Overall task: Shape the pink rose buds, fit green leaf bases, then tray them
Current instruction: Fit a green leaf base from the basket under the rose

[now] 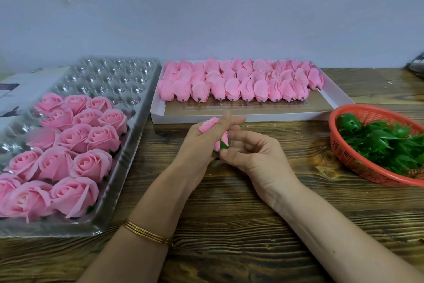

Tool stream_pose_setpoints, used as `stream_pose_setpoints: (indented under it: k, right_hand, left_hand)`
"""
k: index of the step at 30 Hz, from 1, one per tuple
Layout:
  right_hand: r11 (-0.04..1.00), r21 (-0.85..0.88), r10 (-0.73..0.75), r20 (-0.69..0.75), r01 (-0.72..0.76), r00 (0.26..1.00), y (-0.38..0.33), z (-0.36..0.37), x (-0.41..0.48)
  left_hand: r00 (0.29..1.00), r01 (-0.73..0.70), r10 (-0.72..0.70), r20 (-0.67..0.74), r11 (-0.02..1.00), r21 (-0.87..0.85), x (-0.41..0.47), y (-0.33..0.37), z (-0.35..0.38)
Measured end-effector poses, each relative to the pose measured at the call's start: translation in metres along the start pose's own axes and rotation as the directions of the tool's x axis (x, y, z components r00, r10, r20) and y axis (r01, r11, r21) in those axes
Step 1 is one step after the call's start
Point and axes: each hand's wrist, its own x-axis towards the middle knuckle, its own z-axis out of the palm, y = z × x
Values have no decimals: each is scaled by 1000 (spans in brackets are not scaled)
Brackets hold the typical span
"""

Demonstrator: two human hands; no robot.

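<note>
Hands on one rose bud (pixel 207 124) over the tabletop (pixel 229 214), green leaf base (pixel 222 146) going on.

My left hand (pixel 202 142) curled round the rose bud so its bottom faced my right hand (pixel 254 154), whose fingers (pixel 238 145) pinched the green leaf base against it. Finished roses (pixel 75 138) sat in the clear tray (pixel 114 76) on my left, raw buds (pixel 229 85) in the white box (pixel 229 118) ahead, leaf bases (pixel 378 142) in the red basket (pixel 344 154) to my right, all within reach. No writing was readable.

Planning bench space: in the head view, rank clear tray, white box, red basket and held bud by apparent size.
1-2. clear tray, white box: tray nearer, unsure
3. red basket, cropped
4. held bud
</note>
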Motion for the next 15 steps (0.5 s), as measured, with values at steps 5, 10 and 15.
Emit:
stream_pose_setpoints:
  k: [5,10,15]
  right_hand:
    - [999,-15,-38,-5,38,999,0,0,0]
    - [998,-11,-54,-2,54,999,0,0,0]
    - [997,50,64,44,-67,997,-2,-3,2]
  left_hand:
    - [1000,-18,18,12,1000,-13,-1,1,2]
    - [999,-21,22,47,1000,-15,0,1,0]
    - [998,-15,15,56,1000,-8,1,1,-2]
